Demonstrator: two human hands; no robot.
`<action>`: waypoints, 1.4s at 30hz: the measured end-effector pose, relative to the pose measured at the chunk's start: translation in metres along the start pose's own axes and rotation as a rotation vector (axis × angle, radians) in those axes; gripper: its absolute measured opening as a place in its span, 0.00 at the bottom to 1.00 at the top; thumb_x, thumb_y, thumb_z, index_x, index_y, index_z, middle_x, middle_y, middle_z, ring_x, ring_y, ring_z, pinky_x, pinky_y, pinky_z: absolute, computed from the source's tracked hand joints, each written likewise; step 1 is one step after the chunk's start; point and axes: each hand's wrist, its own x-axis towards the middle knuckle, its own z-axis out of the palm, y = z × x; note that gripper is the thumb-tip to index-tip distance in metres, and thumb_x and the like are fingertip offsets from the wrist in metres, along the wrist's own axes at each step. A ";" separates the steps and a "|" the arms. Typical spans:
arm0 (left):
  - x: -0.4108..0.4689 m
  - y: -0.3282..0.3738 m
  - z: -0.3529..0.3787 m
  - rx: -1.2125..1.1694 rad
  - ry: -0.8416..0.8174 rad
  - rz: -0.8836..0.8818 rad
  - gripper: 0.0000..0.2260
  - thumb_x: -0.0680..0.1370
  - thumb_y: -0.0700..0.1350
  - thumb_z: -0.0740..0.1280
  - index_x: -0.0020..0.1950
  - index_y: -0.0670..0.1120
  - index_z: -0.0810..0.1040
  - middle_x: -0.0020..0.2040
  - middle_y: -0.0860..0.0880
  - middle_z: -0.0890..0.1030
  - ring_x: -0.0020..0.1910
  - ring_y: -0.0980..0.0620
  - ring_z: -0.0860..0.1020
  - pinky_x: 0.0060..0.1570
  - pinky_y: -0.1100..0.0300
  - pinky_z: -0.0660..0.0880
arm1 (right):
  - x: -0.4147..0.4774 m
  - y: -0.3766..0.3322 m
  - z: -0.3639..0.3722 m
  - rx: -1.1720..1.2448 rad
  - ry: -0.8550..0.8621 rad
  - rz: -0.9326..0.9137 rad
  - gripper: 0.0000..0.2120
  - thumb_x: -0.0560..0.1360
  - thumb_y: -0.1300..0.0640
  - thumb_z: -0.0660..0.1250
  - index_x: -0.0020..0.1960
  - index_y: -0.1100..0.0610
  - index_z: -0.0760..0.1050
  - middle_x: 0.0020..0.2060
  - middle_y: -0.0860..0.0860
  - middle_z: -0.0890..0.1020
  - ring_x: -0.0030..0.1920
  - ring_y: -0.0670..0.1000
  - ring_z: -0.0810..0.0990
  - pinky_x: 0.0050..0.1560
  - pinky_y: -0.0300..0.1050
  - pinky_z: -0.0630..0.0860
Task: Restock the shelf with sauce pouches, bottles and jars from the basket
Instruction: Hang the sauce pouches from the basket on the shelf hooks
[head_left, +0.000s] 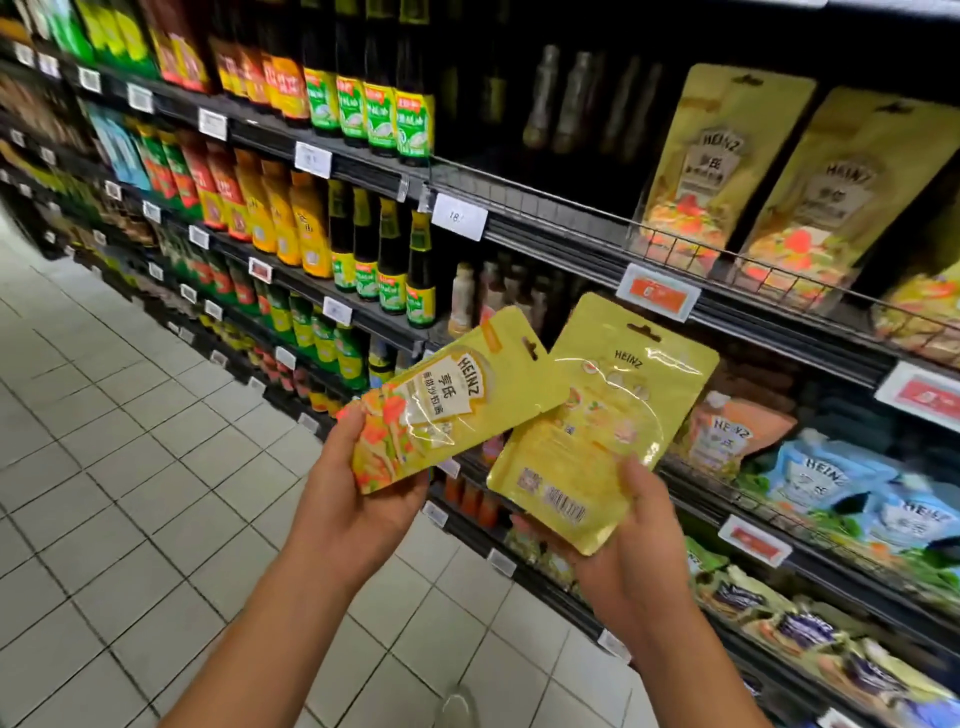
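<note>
My left hand (363, 499) grips a yellow Heinz sauce pouch (452, 400) by its lower end, front side up and tilted to the right. A second yellow Heinz pouch (608, 415) is held by my right hand (628, 540) at its bottom edge, back side with the barcode facing me. The two pouches overlap slightly in front of the shelf. On the upper right shelf several matching yellow Heinz pouches (722, 171) stand behind a wire rail (779, 275). The basket is out of view.
Dark sauce bottles with green and yellow labels (384, 119) fill the shelves at left. Blue and orange Heinz pouches (831, 478) lie on lower right shelves. Price tags (460, 215) line the shelf edges. A tiled floor (130, 467) runs along the aisle at left.
</note>
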 end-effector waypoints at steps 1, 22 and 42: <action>0.006 0.002 0.008 -0.003 -0.015 -0.001 0.10 0.74 0.51 0.70 0.50 0.48 0.87 0.56 0.47 0.85 0.49 0.48 0.86 0.42 0.54 0.82 | 0.007 -0.006 0.004 0.029 -0.047 0.002 0.27 0.74 0.40 0.61 0.68 0.52 0.76 0.63 0.55 0.82 0.63 0.62 0.80 0.56 0.63 0.80; 0.113 0.027 0.109 0.637 -0.550 -0.059 0.26 0.63 0.47 0.81 0.59 0.47 0.81 0.53 0.38 0.83 0.41 0.42 0.81 0.35 0.53 0.72 | 0.120 -0.056 0.043 0.110 -0.154 0.051 0.24 0.84 0.50 0.52 0.74 0.61 0.69 0.70 0.64 0.74 0.66 0.64 0.77 0.54 0.54 0.80; 0.157 0.002 0.163 0.889 -0.909 -0.224 0.22 0.70 0.55 0.76 0.64 0.56 0.79 0.62 0.47 0.83 0.59 0.46 0.82 0.49 0.57 0.80 | 0.081 -0.069 0.038 -0.131 0.225 -0.423 0.35 0.71 0.43 0.75 0.72 0.56 0.69 0.65 0.59 0.80 0.66 0.61 0.78 0.64 0.59 0.76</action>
